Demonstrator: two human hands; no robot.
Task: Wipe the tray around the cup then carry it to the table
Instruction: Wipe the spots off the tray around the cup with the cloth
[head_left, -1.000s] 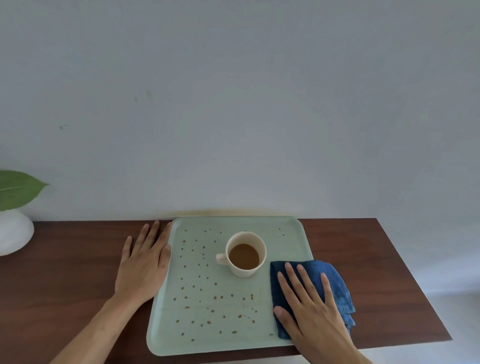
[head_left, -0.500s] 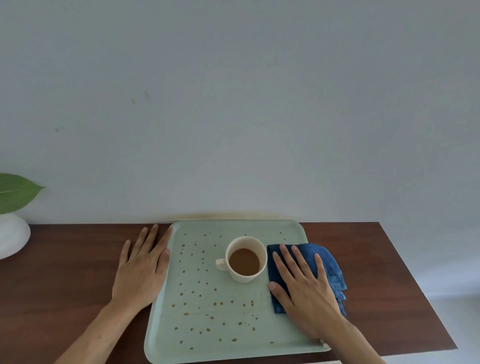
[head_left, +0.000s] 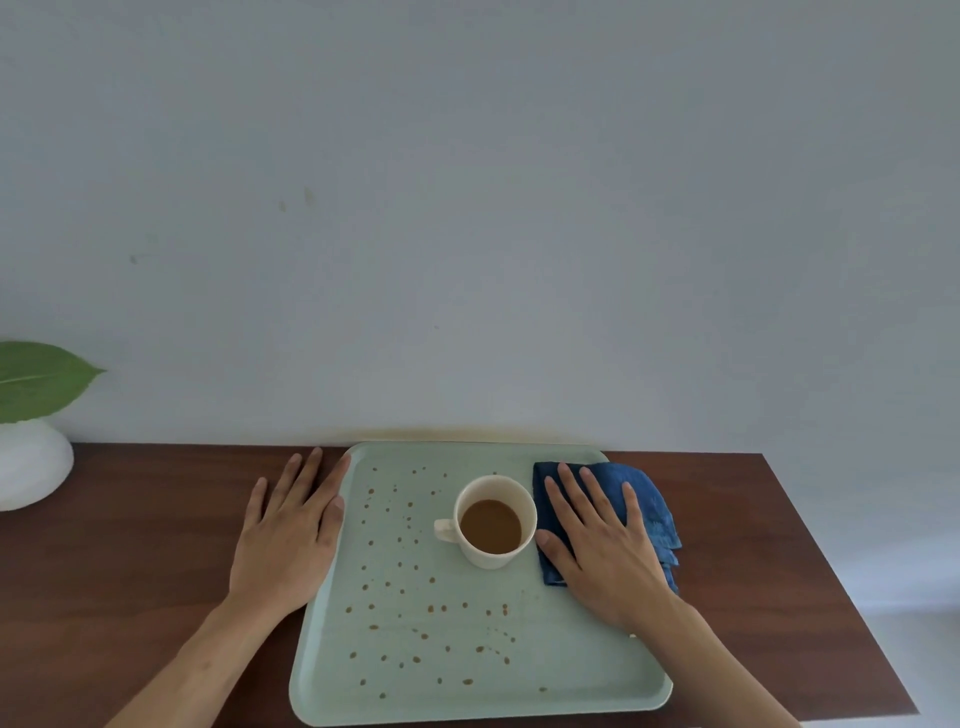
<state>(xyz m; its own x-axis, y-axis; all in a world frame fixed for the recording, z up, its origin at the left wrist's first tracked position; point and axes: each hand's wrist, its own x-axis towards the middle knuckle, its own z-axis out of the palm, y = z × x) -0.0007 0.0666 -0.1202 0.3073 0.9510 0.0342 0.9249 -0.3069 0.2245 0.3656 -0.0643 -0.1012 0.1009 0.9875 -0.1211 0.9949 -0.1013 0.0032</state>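
A pale green tray lies on a dark wooden surface, speckled with brown drops across its left and front parts. A cream cup of brown coffee stands on it right of centre, handle to the left. My right hand presses flat on a folded blue cloth at the tray's far right, just right of the cup. My left hand rests flat on the wood, its thumb side touching the tray's left rim.
A white rounded vase with a green leaf stands at the far left of the wooden surface. A plain wall rises right behind the tray. The surface's right edge drops off to the floor.
My right hand has slid the blue cloth away from me along the tray's right side, from the front right corner to beside the cup. The left hand has stayed put.
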